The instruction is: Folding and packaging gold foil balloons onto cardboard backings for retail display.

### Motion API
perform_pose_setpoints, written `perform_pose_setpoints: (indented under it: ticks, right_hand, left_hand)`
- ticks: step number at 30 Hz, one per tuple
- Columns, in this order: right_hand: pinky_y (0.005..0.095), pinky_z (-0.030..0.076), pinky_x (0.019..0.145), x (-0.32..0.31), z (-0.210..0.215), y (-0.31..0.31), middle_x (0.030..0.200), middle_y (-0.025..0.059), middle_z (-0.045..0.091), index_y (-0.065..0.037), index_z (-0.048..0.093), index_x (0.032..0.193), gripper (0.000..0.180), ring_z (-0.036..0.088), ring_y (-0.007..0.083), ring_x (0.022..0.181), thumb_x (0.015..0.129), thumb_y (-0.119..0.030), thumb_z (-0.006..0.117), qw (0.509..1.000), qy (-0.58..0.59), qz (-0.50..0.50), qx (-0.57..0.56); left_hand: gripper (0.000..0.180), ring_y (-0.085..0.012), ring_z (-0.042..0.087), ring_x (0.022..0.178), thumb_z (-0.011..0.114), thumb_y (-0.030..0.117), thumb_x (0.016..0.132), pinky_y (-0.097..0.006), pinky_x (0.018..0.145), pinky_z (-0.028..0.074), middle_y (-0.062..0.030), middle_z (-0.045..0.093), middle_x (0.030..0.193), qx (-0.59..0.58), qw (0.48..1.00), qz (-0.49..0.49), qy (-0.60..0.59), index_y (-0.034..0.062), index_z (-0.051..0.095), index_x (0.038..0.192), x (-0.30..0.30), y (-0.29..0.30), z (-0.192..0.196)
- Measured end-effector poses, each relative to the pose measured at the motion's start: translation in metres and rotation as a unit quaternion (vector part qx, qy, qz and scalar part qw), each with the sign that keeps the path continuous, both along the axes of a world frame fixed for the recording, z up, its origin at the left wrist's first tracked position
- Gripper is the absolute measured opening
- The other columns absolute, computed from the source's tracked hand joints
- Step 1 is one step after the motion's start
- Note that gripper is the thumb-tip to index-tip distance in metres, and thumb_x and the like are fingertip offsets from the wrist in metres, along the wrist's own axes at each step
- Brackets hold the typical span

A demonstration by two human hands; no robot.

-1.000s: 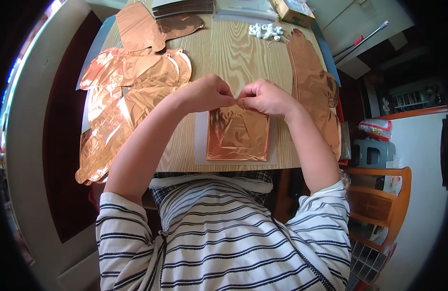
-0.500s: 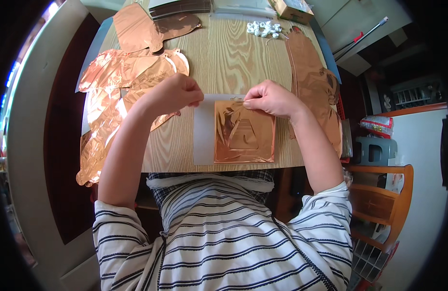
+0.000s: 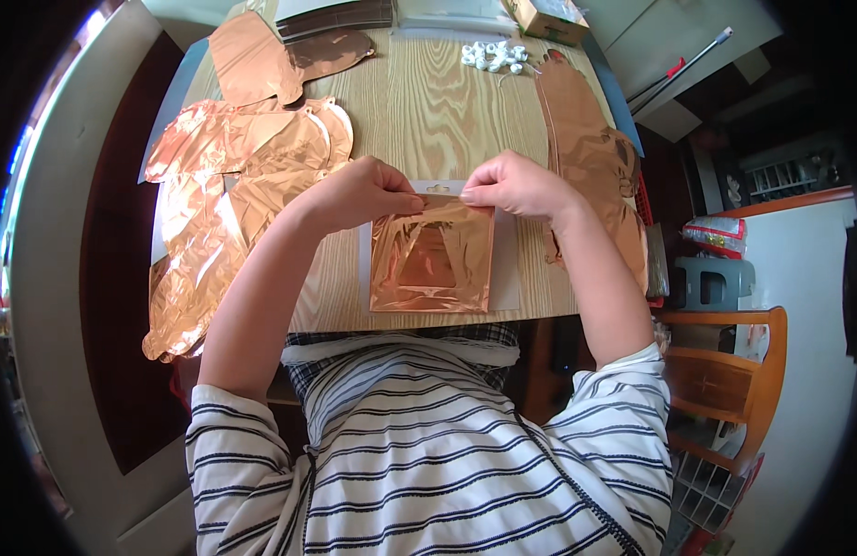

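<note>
A wooden surface point(image 3: 447, 102) fills the upper middle of the view, with the person's striped shirt point(image 3: 428, 454) below it. Down the surface's left side lies a large heap of crumpled copper foil shapes point(image 3: 234, 195), some overlapping and hanging over the left edge. Along the right edge lies another long copper foil piece point(image 3: 590, 157), flat and running from the far side toward the person.

In the middle, near the person's edge, lies a clear flat packet point(image 3: 438, 250) with a white backing, and inside it a folded copper foil sheet point(image 3: 433, 255). The packet rests flat on the surface, its top end with a small hang hole pointing away from the person.

The left hand point(image 3: 359, 190) comes in from the left and pinches the packet's top left corner, fingers point(image 3: 405, 199) closed together on the edge. The right hand point(image 3: 512, 185) comes in from the right and pinches the top right corner, its fingers point(image 3: 475, 196) likewise closed on the packet. The two hands sit close together, a short gap between their fingertips.

At the far side lie a small cluster of white bits point(image 3: 493, 56), a cardboard box point(image 3: 549, 17) and a dark flat packet point(image 3: 336, 14). A wooden chair point(image 3: 725, 371) stands to the right of the surface.
</note>
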State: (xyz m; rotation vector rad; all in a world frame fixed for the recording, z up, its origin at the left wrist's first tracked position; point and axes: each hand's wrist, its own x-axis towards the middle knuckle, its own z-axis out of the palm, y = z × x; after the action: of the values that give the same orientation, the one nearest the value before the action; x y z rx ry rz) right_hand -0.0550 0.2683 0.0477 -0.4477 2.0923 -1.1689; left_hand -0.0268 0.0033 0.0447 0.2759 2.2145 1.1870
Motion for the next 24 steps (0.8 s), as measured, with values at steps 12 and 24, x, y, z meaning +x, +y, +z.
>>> perform_pose_setpoints:
  ticks: [12, 24]
  right_hand:
    - [0.0289, 0.047, 0.065, 0.005, -0.006, 0.021, 0.075, 0.0029, 0.069, 0.0, 0.076, 0.09, 0.034, 0.058, 0.0102, 0.069, 0.094, -0.034, 0.074, 0.997, 0.053, -0.033, 0.044]
    - [0.0303, 0.045, 0.06, 0.01, -0.01, 0.027, 0.066, 0.0037, 0.063, 0.001, 0.074, 0.083, 0.036, 0.053, 0.0099, 0.062, 0.093, -0.034, 0.076, 0.995, 0.082, -0.05, 0.039]
  left_hand:
    - [0.023, -0.0076, 0.056, 0.057, 0.074, 0.025, 0.092, -0.027, 0.057, 0.044, -0.0005, 0.065, 0.066, 0.044, 0.999, 0.021, -0.02, 0.0021, 0.078, 0.091, 0.002, 0.006, -0.005]
    - [0.022, -0.0058, 0.058, 0.059, 0.074, 0.02, 0.094, -0.023, 0.055, 0.043, -0.0001, 0.067, 0.069, 0.033, 0.998, 0.037, -0.046, -0.0004, 0.075, 0.085, 0.0, 0.013, 0.001]
